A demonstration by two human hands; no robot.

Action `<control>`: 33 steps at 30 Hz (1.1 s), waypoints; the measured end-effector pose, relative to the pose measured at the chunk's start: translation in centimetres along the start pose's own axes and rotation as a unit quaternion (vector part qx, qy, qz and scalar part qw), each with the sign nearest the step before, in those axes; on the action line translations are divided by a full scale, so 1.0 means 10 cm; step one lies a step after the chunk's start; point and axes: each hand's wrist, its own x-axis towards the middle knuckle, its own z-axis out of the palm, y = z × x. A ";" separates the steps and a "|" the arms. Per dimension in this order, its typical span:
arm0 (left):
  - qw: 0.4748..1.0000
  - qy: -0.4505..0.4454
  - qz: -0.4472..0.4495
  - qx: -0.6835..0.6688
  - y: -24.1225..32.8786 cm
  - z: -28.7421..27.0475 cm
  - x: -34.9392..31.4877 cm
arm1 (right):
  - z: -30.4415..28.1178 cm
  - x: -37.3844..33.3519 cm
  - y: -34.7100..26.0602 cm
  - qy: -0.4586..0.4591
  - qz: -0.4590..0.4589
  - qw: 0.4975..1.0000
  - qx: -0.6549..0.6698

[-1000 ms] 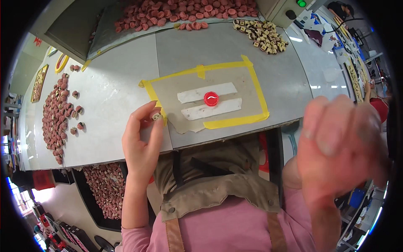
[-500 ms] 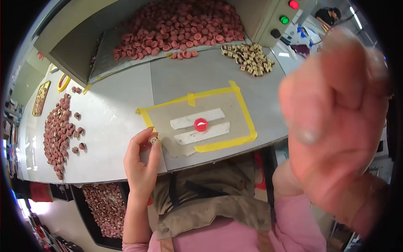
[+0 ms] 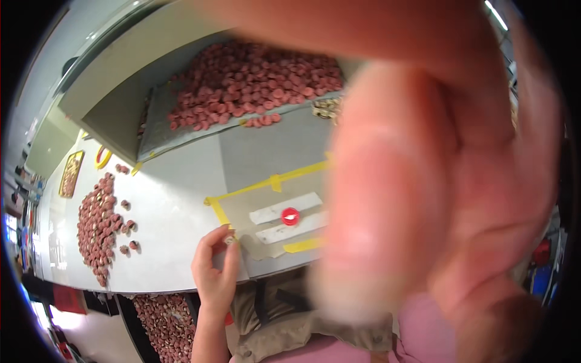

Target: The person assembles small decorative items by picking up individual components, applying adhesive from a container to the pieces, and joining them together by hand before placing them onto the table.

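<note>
Left hand (image 3: 215,271) pinches a piece (image 3: 230,240), narrow grip perhaps sparing its shape; right hand's (image 3: 448,175) grip I can't judge.

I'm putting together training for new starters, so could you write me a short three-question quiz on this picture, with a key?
1. Which colour is the tape laid around the white strips and the small round red dish?
a) blue
b) yellow
c) green

2. True or false: the right hand, close to the camera, hides part of the table from view.

3. What does the left hand hold between its thumb and fingertips?

Key: 1. b. 2. True. 3. A small pale piece.
</note>
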 end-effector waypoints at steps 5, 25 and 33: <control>0.999 0.032 -0.012 0.005 -0.02 -0.14 -0.03 | 0.19 0.16 0.07 -0.015 0.012 0.998 0.066; 1.000 0.019 0.011 0.005 -0.07 -0.23 0.02 | 0.90 0.16 0.65 -0.046 0.031 0.995 0.078; 0.999 0.021 0.019 -0.027 -0.07 -0.18 0.04 | 0.88 0.22 0.73 -0.007 0.065 0.998 0.003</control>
